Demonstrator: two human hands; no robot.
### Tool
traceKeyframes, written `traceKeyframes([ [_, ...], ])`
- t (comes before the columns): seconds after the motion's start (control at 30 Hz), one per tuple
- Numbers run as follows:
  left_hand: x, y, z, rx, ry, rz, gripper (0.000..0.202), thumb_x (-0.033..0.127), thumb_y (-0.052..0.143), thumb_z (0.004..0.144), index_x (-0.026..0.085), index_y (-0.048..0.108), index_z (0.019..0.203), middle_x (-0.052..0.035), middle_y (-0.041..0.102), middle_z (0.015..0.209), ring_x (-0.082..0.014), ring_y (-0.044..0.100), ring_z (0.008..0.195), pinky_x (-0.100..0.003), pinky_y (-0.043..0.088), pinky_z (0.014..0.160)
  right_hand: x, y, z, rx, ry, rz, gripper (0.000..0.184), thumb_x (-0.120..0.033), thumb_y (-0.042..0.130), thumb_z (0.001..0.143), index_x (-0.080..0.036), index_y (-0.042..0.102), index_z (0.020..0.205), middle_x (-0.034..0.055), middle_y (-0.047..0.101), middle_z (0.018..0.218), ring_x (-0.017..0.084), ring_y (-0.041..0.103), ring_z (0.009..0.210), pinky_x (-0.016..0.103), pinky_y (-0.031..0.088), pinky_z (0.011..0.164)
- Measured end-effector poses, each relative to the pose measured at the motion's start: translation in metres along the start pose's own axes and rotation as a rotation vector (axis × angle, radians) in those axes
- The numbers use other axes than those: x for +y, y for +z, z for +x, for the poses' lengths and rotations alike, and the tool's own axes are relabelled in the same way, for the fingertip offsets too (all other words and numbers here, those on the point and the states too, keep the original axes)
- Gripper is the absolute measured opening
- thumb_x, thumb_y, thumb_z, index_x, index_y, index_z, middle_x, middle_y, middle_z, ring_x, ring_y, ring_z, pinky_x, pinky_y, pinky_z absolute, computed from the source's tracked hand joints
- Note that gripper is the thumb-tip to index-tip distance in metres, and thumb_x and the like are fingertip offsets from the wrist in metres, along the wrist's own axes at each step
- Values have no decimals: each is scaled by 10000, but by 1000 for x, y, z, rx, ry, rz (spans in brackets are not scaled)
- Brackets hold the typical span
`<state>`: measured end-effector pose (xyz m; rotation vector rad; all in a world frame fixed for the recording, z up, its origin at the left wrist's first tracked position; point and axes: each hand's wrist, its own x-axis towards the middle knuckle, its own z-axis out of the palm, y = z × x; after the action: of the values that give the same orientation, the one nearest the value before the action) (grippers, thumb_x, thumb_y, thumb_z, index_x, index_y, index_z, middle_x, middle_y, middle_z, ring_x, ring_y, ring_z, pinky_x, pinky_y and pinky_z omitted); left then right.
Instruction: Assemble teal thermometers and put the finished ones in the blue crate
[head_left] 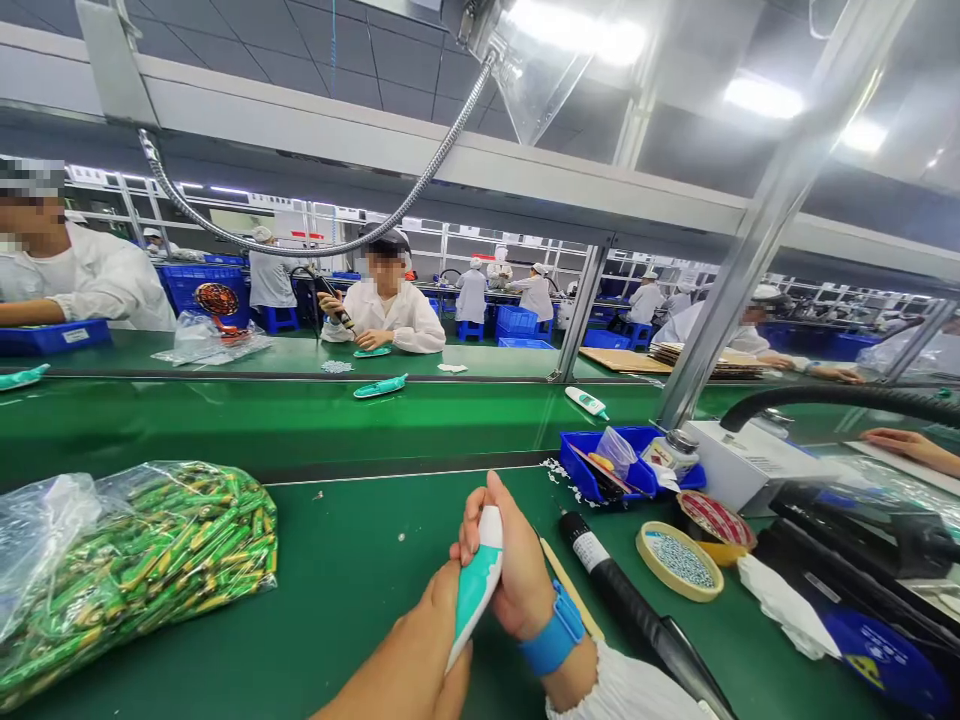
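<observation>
A white and teal handheld device [478,585] is gripped between both hands above the green bench. My left hand [427,650] closes round its lower end. My right hand [514,570], with a blue wrist strap [553,635] and white sleeve, wraps round its upper end, fingers curled over the white tip. A clear bag of green and yellow batteries [142,560] lies to the left.
A black pen-shaped tool [637,615], a tape roll holding small beads [679,560], a blue parts tray [600,465] and a white machine [750,460] sit at right. More teal devices [380,387] lie on the green conveyor [225,420]. Other workers in white sit beyond it.
</observation>
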<state>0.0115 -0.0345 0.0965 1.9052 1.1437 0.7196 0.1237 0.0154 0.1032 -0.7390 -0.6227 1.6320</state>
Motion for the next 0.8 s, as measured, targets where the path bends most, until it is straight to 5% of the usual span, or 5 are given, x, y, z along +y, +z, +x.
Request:
traceKeyframes([
  [0.13, -4, -6, 3, 19, 2, 113, 429, 157, 415, 775, 171, 451, 1203, -140, 567, 1144, -237, 592, 947, -333, 455, 842, -8, -3, -3, -43, 33, 35, 325, -480, 616, 706, -157, 576, 724, -8, 576, 535, 128, 540, 527, 253, 429, 613],
  [0.3, -7, -6, 4, 20, 8, 218, 421, 133, 364, 788, 165, 443, 1200, -155, 542, 1157, -247, 563, 1007, -318, 445, 822, -6, -5, -8, -28, 78, 94, 241, -393, 608, 702, -179, 574, 808, 1, 609, 661, 163, 585, 640, 291, 431, 680],
  [0.5, -10, 0, 0, 4, -67, 275, 508, 109, 404, 718, 172, 465, 1218, -131, 577, 1096, -253, 599, 913, -299, 452, 769, 3, -11, -7, -5, 95, 139, 230, -372, 648, 659, -189, 559, 765, -9, 593, 663, 163, 581, 641, 295, 428, 693],
  [0.8, -5, -6, 1, -9, -73, 259, 499, 102, 409, 720, 148, 420, 1217, -155, 524, 1226, -263, 544, 1060, -326, 425, 844, 7, -6, -9, 91, 36, 172, 332, -497, 564, 745, -167, 595, 726, 22, 604, 663, 152, 565, 633, 274, 448, 678],
])
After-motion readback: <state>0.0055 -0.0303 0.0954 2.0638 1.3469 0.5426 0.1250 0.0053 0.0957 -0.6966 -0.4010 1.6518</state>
